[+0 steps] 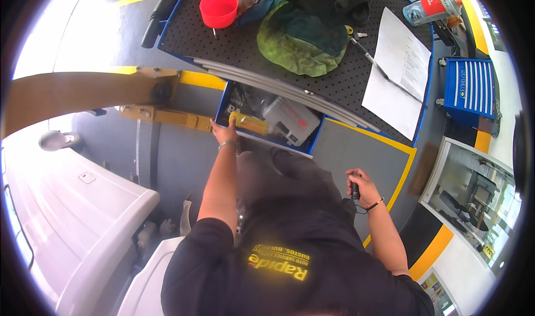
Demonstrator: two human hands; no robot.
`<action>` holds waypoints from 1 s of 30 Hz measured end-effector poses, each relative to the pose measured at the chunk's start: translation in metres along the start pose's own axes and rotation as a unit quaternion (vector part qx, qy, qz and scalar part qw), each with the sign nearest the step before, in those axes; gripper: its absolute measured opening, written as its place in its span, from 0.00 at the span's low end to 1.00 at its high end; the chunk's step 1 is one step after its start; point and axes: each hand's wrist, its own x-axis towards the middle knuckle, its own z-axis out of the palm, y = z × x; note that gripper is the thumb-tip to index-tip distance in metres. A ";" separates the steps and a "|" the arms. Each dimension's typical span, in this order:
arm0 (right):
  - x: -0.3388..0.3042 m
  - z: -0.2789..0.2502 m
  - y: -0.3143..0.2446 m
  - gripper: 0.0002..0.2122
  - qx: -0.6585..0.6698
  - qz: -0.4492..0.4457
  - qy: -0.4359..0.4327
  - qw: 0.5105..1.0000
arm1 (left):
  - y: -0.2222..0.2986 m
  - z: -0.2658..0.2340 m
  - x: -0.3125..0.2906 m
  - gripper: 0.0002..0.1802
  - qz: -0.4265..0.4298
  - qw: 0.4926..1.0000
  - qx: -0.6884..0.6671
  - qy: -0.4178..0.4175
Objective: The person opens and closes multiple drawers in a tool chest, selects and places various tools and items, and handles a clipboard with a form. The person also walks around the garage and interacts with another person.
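A blue drawer is pulled out below the top of a tool cart. My left hand grips the drawer's front edge near its left corner, thumb beside a yellow, clear-ended container. A grey plastic case lies inside, to the right of that container; dark items behind are hard to make out. Off to the right and apart from the drawer, my right hand is closed round a small black flashlight with a cord hanging from it.
On the cart's perforated mat are a red cup, a green cloth, paper sheets, a thin metal rod and a spray can. A yellow lift arm extends at left, above a white vehicle panel. A blue tool cabinet stands right.
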 end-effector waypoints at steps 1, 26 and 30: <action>0.003 -0.008 0.004 0.09 -0.004 -0.018 -0.016 1.000 | -0.004 -0.005 0.014 0.49 -0.057 0.998 -0.023 -0.010; 0.058 -0.020 0.151 0.18 -0.335 -0.115 0.343 0.870 | 0.242 -0.183 -0.097 0.10 0.581 0.800 -0.008 -0.152; 0.055 -0.051 0.123 0.17 -0.292 -0.028 0.280 0.914 | 0.365 -0.139 -0.136 0.09 0.679 0.734 0.009 -0.025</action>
